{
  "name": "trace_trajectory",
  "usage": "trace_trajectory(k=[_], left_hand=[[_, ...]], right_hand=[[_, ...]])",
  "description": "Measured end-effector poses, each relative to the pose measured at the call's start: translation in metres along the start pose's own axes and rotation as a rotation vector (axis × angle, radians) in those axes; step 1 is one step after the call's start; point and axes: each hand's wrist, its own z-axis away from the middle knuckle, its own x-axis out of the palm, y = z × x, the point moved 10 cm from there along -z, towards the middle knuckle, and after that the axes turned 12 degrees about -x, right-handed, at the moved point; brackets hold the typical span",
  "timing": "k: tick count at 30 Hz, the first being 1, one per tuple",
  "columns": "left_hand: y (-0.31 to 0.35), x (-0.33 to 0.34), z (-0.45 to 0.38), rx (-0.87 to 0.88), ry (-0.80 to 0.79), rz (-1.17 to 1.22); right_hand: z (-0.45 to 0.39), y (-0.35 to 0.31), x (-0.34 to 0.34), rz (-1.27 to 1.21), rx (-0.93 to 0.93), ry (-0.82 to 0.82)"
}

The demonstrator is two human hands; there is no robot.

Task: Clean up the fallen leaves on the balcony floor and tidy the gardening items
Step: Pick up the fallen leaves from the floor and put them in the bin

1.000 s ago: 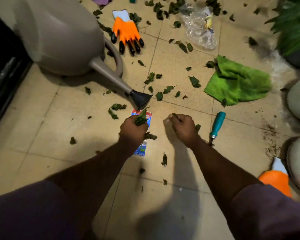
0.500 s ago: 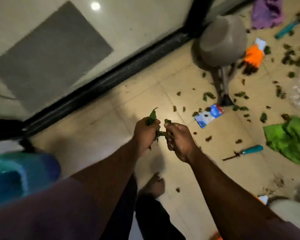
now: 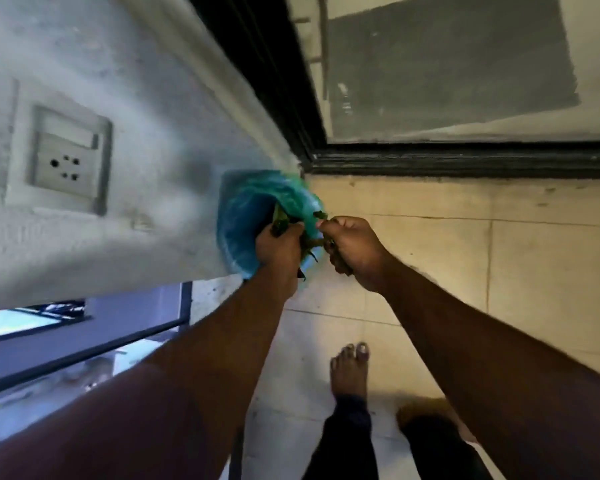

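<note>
Both hands are held out over a blue bin lined with a teal-green plastic bag [image 3: 246,216], which stands on the tiled balcony floor [image 3: 465,265] right against the foot of a rough white wall [image 3: 146,81], just beside the corner where the black door track [image 3: 465,161] meets that wall. The left hand [image 3: 279,247] is curled into a fist around a clump of dark green leaves [image 3: 280,220]; a few leaf tips poke up past the thumb side and others hang out below the knuckles, over the bag's mouth. The right hand [image 3: 352,249] is closed too, fingers folded tight against the palm, with a leaf tip [image 3: 321,214] sticking out at the thumb and more green showing between the two hands; motion blur makes it hard to tell how much it holds, but it appears to be gripping leaves as well. The two fists sit close together, nearly touching, at the bin's near rim. On the wall to the left is a grey socket plate [image 3: 68,161]. Beyond the track lies a dark grey mat [image 3: 447,71] on a pale indoor floor. A bare foot [image 3: 350,368] stands on the tiles below the hands, dark trouser legs beneath it.
</note>
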Motion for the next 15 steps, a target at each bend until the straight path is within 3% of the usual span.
trace_trajectory(k=[3,6,10,15], left_hand=[[-0.009,-0.036,-0.060,-0.214,-0.101,0.030],[-0.021,-0.035,-0.098,-0.426,-0.318,0.038],[-0.017,-0.035,-0.117,-0.449,-0.360,0.015],[-0.012,-0.047,-0.121,-0.258,-0.201,-0.012]], right_hand=[[-0.044,0.023,0.054,0.109,0.004,0.134],[-0.086,0.067,0.096,-0.049,0.153,0.120],[-0.097,0.097,0.106,-0.221,0.323,0.194],[-0.078,0.081,0.088,-0.321,0.246,0.282]])
